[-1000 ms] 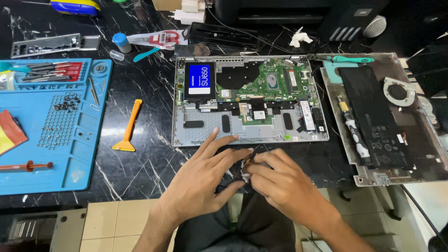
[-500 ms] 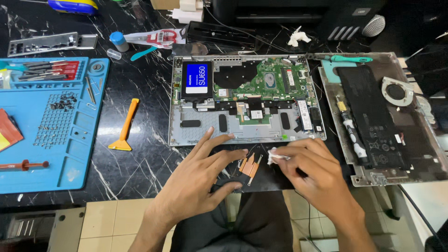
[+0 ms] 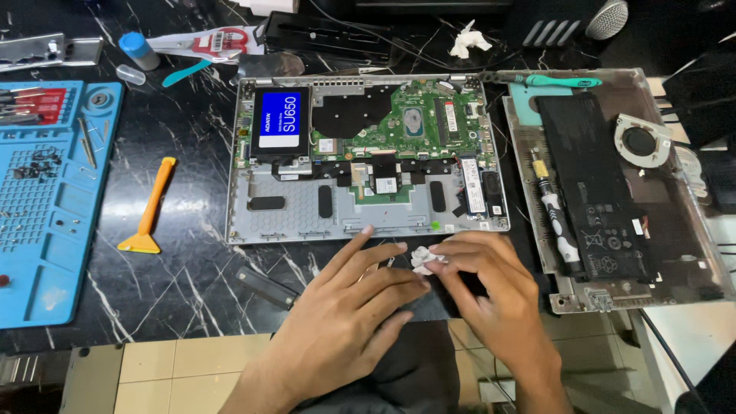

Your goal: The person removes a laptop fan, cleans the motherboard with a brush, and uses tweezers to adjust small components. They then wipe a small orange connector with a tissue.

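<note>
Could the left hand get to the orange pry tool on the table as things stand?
Probably yes. The left hand lies flat by the white wad, holding nothing visible, and the bare dark table between it and the orange pry tool shows only a small dark strip.

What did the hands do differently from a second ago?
The right hand now presses a small white wad down on the dark flat part near the table edge. A second ago both hands were bunched together there. The left hand has spread flat beside the wad. The open laptop, orange scraper and blue mat have not moved.
</note>
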